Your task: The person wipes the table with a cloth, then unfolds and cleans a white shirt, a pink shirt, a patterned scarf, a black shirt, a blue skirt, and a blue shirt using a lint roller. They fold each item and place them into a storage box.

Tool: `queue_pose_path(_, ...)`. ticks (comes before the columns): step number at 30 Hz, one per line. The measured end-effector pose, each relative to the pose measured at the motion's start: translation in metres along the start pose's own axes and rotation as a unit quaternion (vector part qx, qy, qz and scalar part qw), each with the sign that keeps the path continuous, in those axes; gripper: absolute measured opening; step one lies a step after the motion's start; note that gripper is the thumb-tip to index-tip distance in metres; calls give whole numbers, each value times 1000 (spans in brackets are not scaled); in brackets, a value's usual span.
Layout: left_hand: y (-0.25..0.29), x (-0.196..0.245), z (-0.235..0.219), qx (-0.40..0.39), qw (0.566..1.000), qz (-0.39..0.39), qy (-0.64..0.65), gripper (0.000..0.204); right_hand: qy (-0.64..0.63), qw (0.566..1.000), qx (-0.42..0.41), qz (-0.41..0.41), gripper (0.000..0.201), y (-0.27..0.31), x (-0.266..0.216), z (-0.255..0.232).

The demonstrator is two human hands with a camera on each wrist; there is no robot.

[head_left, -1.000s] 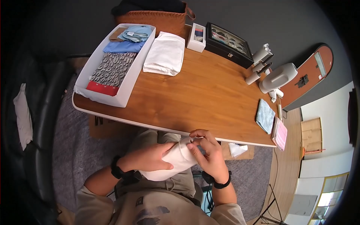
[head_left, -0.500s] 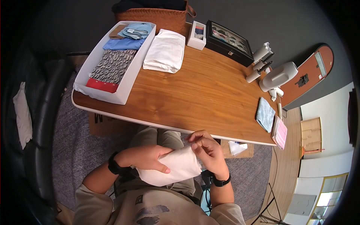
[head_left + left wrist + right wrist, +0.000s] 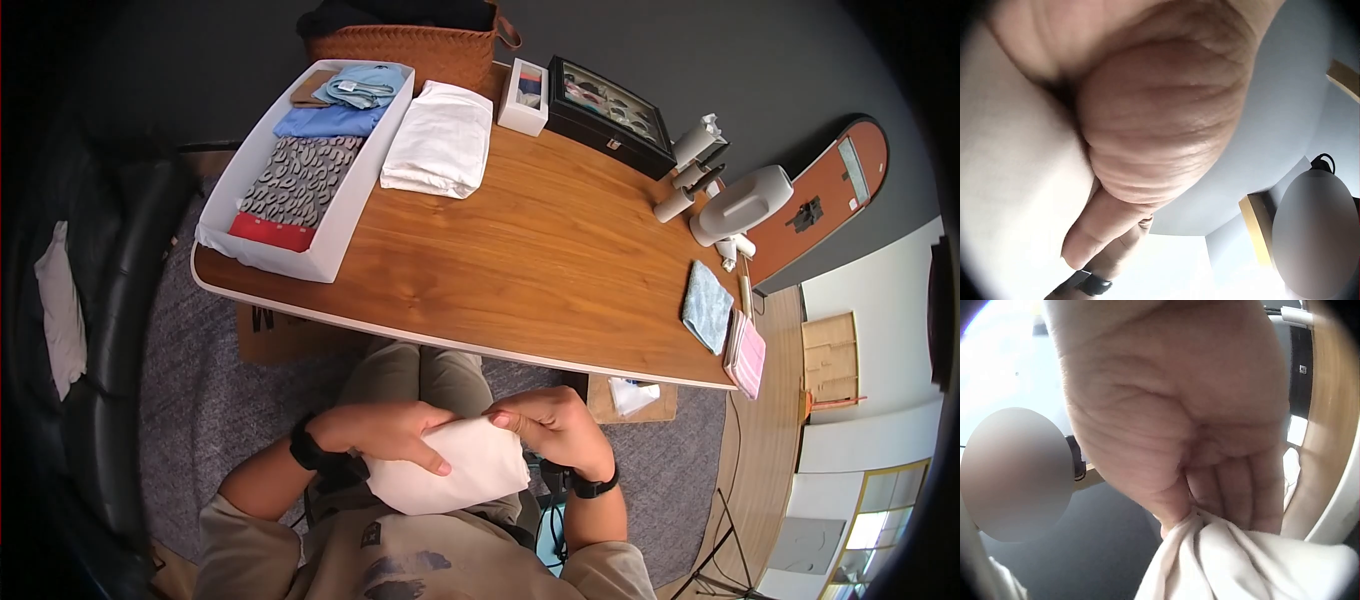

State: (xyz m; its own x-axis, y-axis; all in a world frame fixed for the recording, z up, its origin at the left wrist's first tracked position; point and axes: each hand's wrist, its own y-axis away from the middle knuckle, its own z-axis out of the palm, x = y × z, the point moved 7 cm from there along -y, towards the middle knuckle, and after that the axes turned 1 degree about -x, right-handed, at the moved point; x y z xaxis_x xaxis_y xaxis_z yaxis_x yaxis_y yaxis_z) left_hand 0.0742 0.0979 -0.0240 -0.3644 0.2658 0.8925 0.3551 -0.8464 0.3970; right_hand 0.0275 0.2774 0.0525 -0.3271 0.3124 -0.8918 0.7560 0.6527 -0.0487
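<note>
A white folded cloth (image 3: pixel 450 468) is held above the lap, in front of the table's near edge. The left hand (image 3: pixel 395 435) grips its left part, thumb lying on top; in the left wrist view that hand (image 3: pixel 1154 119) lies against the cloth (image 3: pixel 1016 162). At the cloth's upper right corner the right hand (image 3: pixel 555 425) pinches the edge. The right wrist view shows the right hand (image 3: pixel 1179 419) with thumb and fingers on gathered folds of the cloth (image 3: pixel 1222 562). The left fingers under the cloth are hidden.
On the wooden table (image 3: pixel 500 270) stand a white box (image 3: pixel 345 235) of folded clothes, a folded white cloth (image 3: pixel 437 140), a black case (image 3: pixel 610 145) and a grey-white bottle (image 3: pixel 745 205). Blue (image 3: pixel 707 305) and pink cloths (image 3: pixel 746 355) lie at the right edge.
The right hand has moved slightly left and lower and now pinches the cloth's corner. The cloth's rolled-looking end has opened into a broader, flatter shape, held a little lower.
</note>
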Motion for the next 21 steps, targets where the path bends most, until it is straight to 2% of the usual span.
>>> queue_pose_path(4, 3, 8, 2, -16, 999, -17, 40, 68, -39, 997, -6, 61, 19, 5, 25, 7)
queue_pose_path(6, 2, 4, 1, -26, 998, -30, 52, 69, -208, 967, -16, 146, 34, 11, 57, 22)
queue_pose_path(7, 3, 1, 2, -37, 996, -44, 64, 70, -208, 967, -15, 145, 34, 11, 56, 21)
queue_pose_path(9, 5, 0, 0, -15, 998, -27, 62, 71, -415, 903, -67, 92, 60, 11, 43, 31)
queue_pose_path(10, 7, 0, -3, 6, 998, -10, 62, 72, -416, 902, -67, 92, 60, 12, 44, 29)
queue_pose_path(12, 6, -5, -7, 11, 996, -23, 80, 73, -281, 919, -204, 183, 77, 23, 55, 42)
queue_pose_path(13, 5, -8, -10, 15, 995, -35, 97, 75, -257, 936, -164, 176, 62, 22, 55, 42)
queue_pose_path(14, 4, -11, -12, 15, 995, -35, 97, 75, -257, 936, -165, 176, 62, 23, 54, 41)
queue_pose_path(17, 5, -19, -27, 58, 991, -12, 123, 73, -298, 928, -30, 221, 38, 22, 59, 25)
queue_pose_path(19, 12, -15, -43, 99, 970, 58, 216, 70, -307, 926, 47, 216, 35, 20, 60, 12)
queue_pose_path(20, 13, -15, -43, 98, 970, 57, 215, 70, -324, 916, 94, 219, 34, 19, 58, 6)
queue_pose_path(21, 17, -10, -49, 135, 948, 95, 271, 67, -324, 915, 96, 220, 34, 20, 64, 5)
